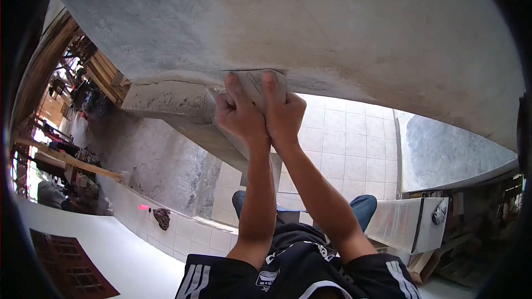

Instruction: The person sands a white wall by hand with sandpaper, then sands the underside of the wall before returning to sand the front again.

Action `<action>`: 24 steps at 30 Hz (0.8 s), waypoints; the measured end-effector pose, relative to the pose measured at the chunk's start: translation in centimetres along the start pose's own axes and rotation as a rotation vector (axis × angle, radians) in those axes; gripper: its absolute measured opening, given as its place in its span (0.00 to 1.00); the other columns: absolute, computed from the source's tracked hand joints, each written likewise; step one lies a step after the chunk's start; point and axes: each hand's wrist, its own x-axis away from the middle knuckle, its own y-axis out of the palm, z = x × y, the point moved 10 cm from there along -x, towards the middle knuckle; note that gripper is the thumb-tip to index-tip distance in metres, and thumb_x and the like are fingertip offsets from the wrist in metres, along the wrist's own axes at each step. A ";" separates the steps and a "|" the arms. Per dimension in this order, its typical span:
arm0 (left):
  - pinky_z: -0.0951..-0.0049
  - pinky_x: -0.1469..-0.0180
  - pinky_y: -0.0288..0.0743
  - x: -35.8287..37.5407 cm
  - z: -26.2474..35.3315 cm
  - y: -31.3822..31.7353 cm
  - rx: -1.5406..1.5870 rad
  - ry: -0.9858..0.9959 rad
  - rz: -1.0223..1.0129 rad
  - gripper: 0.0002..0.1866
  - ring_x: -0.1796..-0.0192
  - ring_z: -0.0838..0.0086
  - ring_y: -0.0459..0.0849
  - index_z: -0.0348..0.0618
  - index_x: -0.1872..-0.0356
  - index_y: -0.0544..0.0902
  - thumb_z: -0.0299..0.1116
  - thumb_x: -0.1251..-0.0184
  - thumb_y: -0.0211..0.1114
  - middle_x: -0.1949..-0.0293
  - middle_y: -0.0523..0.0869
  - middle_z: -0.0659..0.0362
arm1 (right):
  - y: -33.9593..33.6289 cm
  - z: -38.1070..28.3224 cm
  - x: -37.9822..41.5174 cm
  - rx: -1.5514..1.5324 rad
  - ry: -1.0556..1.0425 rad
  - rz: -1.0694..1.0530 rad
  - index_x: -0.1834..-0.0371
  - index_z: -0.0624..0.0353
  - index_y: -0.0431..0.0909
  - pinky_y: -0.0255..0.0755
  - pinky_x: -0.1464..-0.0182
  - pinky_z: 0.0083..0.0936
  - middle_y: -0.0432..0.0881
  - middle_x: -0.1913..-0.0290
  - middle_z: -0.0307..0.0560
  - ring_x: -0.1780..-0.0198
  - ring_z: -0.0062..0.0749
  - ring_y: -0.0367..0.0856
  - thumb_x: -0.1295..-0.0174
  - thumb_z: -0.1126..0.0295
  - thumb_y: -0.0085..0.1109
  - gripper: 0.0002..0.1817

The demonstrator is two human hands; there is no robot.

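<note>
Both of my hands are raised side by side at the lower edge of a grey plastered wall surface. My left hand [239,109] grips the left side of a flat grey block [255,82], its thumb lying on the near face. On the block's right side is my right hand [284,112], thumb also on the face and fingers curled round behind. The block's far edge touches the plastered surface [277,27]. The two wrists are close together. The fingertips behind the block are hidden.
A rough concrete ledge [166,99] juts out left of my hands. Below lies a tiled floor [343,138]. A white cabinet [393,222] stands at the lower right. At the left are a wooden beam [72,160], a dark crumpled bag [162,218] and a pink object [143,207].
</note>
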 end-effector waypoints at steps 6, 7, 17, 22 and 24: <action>0.75 0.77 0.63 2.1 -1.3 1.5 -0.128 0.095 -0.168 0.28 0.78 0.81 0.67 0.38 0.84 0.74 0.51 0.31 0.65 0.85 0.69 0.66 | -3.2 1.6 0.0 -0.216 -0.021 0.156 0.92 0.65 0.69 0.55 0.81 0.26 0.65 0.88 0.31 0.80 0.15 0.60 0.38 0.45 0.64 0.36; 0.76 0.77 0.63 1.3 -1.5 0.8 -0.128 0.123 -0.129 0.28 0.79 0.80 0.67 0.38 0.84 0.73 0.50 0.31 0.65 0.85 0.69 0.66 | -2.6 2.0 0.2 -0.211 -0.024 0.133 0.92 0.65 0.69 0.55 0.81 0.26 0.66 0.89 0.31 0.80 0.15 0.60 0.37 0.46 0.64 0.36; 0.74 0.78 0.62 1.2 -1.9 1.1 -0.127 0.070 -0.174 0.28 0.77 0.81 0.68 0.42 0.85 0.70 0.50 0.30 0.64 0.84 0.70 0.66 | -2.9 1.1 0.3 -0.196 -0.105 0.152 0.91 0.63 0.71 0.55 0.81 0.23 0.67 0.87 0.28 0.80 0.13 0.60 0.37 0.52 0.66 0.31; 0.73 0.80 0.63 -0.6 -0.1 -0.5 -0.028 0.032 0.056 0.29 0.79 0.81 0.69 0.39 0.85 0.71 0.50 0.28 0.61 0.85 0.73 0.63 | 1.3 0.2 -0.4 0.201 -0.191 -0.086 0.87 0.71 0.71 0.58 0.80 0.29 0.64 0.90 0.38 0.81 0.18 0.61 0.38 0.44 0.62 0.37; 0.72 0.79 0.63 0.4 -1.9 0.1 0.110 -0.086 0.071 0.28 0.77 0.76 0.70 0.36 0.79 0.76 0.52 0.26 0.58 0.81 0.75 0.61 | -0.5 -0.3 -1.1 0.315 -0.187 -0.107 0.89 0.70 0.72 0.58 0.81 0.28 0.66 0.89 0.35 0.81 0.17 0.61 0.39 0.45 0.65 0.36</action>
